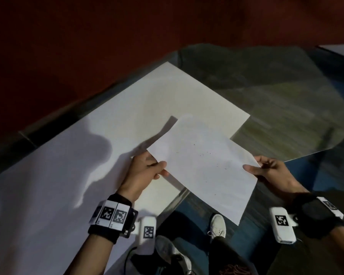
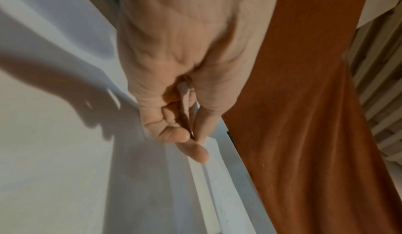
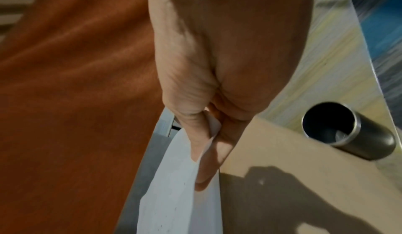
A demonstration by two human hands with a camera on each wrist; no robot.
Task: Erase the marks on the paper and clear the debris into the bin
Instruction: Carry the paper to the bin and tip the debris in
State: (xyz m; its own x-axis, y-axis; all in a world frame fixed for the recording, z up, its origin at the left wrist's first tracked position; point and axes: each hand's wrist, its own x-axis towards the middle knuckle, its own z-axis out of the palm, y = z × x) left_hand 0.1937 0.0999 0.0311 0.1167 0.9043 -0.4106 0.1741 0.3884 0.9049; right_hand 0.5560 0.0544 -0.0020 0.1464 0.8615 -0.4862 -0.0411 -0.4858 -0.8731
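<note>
While both hands hold the sheet (image 1: 205,165) off the table (image 1: 276,108), head view: L hand (image 1: 145,171) pinches its left edge, thumb on top; R hand (image 1: 272,171) grips the right edge, thumb over, fingers under. Sheet lifted, roughly level, long axis running far-left to near-right, spanning between hands; near corner overhangs the table edge above a shoe (image 1: 218,225). Small dark specks, prob. eraser debris (image 1: 209,155), lie mid-sheet, about equidistant from both hands. Larger white sheet (image 1: 157,100) lies flat beneath. No bin in this view. L wrist view: L hand (image 2: 174,86) fingers curled, thumb and forefinger closed on a thin paper edge; blurred, orange cloth (image 2: 304,117) behind. R wrist view: R hand (image 3: 208,117) pinches the sheet (image 3: 178,194), specks visible on it; dark metal cup (image 3: 348,131), mouth open, on the table to the right of the R hand, apart from the sheet. Judgement: if that cup is the bin, R hand is nearer; the tip wants the sheet's right end lowered toward it, L end raised, kept cupped so specks don't spill.
</note>
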